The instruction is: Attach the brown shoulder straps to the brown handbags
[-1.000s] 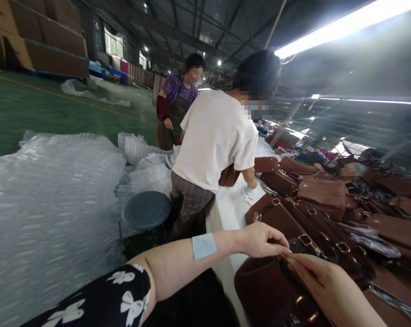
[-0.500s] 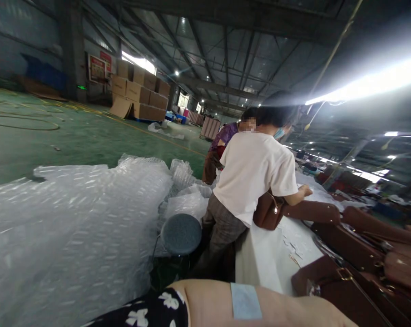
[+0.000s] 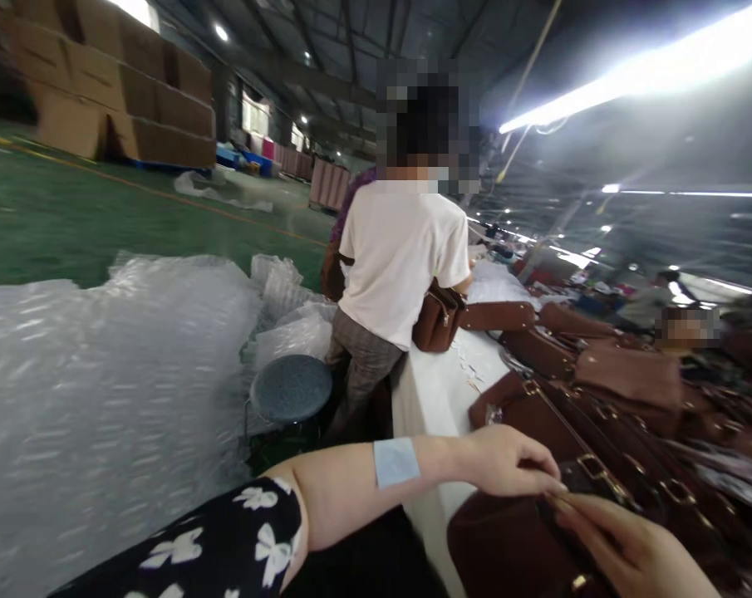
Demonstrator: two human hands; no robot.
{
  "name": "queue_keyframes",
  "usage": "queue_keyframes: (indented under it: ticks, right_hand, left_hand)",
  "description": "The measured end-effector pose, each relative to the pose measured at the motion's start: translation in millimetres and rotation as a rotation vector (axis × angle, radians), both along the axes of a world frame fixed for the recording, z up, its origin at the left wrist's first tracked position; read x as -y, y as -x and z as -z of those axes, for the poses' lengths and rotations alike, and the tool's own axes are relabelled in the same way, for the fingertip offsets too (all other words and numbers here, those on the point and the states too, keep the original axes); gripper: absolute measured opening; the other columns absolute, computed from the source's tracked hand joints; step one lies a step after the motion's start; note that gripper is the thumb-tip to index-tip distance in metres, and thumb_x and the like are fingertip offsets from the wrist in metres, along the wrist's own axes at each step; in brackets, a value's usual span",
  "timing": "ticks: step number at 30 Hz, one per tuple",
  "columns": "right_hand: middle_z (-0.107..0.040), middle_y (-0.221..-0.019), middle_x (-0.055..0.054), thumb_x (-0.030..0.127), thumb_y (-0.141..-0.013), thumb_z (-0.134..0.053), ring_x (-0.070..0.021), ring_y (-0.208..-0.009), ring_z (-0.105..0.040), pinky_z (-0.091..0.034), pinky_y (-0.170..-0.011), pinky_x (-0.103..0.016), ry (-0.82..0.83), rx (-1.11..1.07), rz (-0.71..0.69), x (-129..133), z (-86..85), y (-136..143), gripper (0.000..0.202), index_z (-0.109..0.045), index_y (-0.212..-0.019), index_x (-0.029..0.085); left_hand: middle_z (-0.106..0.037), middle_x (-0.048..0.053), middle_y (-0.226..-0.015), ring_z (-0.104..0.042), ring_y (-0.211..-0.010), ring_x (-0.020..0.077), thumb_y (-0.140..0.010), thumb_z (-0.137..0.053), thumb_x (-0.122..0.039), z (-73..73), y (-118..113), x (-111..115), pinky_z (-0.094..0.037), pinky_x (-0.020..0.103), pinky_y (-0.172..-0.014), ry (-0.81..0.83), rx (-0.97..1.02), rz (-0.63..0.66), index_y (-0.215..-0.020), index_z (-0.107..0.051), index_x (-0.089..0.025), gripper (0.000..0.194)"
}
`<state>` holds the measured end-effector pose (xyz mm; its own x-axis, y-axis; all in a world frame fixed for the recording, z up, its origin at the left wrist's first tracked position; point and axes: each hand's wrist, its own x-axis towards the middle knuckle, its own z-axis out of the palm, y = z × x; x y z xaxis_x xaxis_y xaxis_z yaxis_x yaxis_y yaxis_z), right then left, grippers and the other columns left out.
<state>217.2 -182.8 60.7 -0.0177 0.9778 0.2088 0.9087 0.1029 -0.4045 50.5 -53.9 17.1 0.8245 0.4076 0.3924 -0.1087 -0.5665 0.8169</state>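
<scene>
My left hand (image 3: 516, 461) reaches in from the lower left, its thumb and fingers pinched together. Opposite it, my right hand (image 3: 631, 536) is also closed in a pinch, and the fingertips of both meet. Whatever lies between them is too small and blurred to name. Just beneath the hands is a dark brown handbag (image 3: 506, 544) with a gold-coloured fitting low on its right side. More brown bags (image 3: 628, 386) with straps and gold-coloured buckles lie close together beyond my right hand.
A co-worker in a white shirt (image 3: 400, 257) stands ahead at the white table (image 3: 429, 382), beside an upright brown handbag (image 3: 438, 320). Left of the table are a round grey stool (image 3: 292, 389) and a large heap of bubble wrap (image 3: 132, 399). Cartons (image 3: 157, 108) are stacked farther back.
The view has swung right and down. Both my hands now show over the brown bag; earlier only my left arm was visible. The co-worker's arm has drawn in closer to the upright bag.
</scene>
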Motion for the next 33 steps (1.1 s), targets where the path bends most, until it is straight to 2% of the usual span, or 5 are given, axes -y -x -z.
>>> queue_keyframes:
  ticks: [6,18,27,30,33]
  right_hand:
    - [-0.077,-0.097,-0.005,0.050,-0.089,-0.051,-0.0272,-0.091,-0.069,-0.054,-0.081,-0.034,0.130,0.039,0.057,6.1,-12.5,22.6,0.034,-0.077,-0.092,0.028]
    - [-0.072,-0.075,-0.002,0.042,-0.089,-0.051,-0.0203,-0.070,-0.065,-0.050,-0.068,-0.028,0.094,0.069,0.003,4.1,-8.7,18.9,0.031,-0.072,-0.073,0.027]
    - [-0.068,-0.072,-0.004,0.041,-0.093,-0.045,-0.0208,-0.070,-0.062,-0.048,-0.068,-0.031,0.120,0.090,-0.040,3.8,-4.8,19.5,0.037,-0.069,-0.072,0.023]
    - [-0.073,-0.093,-0.008,0.043,-0.092,-0.048,-0.0246,-0.087,-0.066,-0.050,-0.079,-0.034,0.044,0.047,0.062,19.9,-12.8,17.8,0.032,-0.074,-0.092,0.024]
    - [-0.072,-0.109,-0.007,0.053,-0.085,-0.055,-0.0284,-0.100,-0.066,-0.051,-0.087,-0.038,-0.189,0.001,0.338,54.7,-20.2,0.4,0.038,-0.072,-0.106,0.027]
  left_hand:
    - [-0.071,0.002,-0.087,-0.062,-0.080,0.0131,-0.089,-0.061,-0.026,-13.1,14.2,5.3,-0.044,0.020,-0.073,-0.135,-0.005,-0.005,-0.091,-0.071,-0.016,0.015]
    - [-0.070,0.002,-0.083,-0.062,-0.079,0.0139,-0.088,-0.060,-0.021,-13.9,9.5,12.5,-0.044,0.021,-0.070,-0.217,-0.006,-0.030,-0.087,-0.071,-0.015,0.012]
    - [-0.070,0.003,-0.082,-0.064,-0.080,0.0144,-0.089,-0.060,-0.022,-9.3,2.9,16.5,-0.046,0.021,-0.073,-0.238,-0.007,-0.016,-0.086,-0.072,-0.015,0.014]
    - [-0.070,0.005,-0.094,-0.062,-0.075,0.0128,-0.088,-0.062,-0.028,-26.9,17.1,16.7,-0.048,0.022,-0.073,-0.243,0.022,-0.041,-0.099,-0.071,-0.016,0.018]
    - [-0.063,0.011,-0.119,-0.061,-0.077,0.0116,-0.084,-0.068,-0.039,-64.4,50.1,34.2,-0.050,0.023,-0.074,-0.185,0.213,-0.162,-0.126,-0.056,-0.012,0.051]
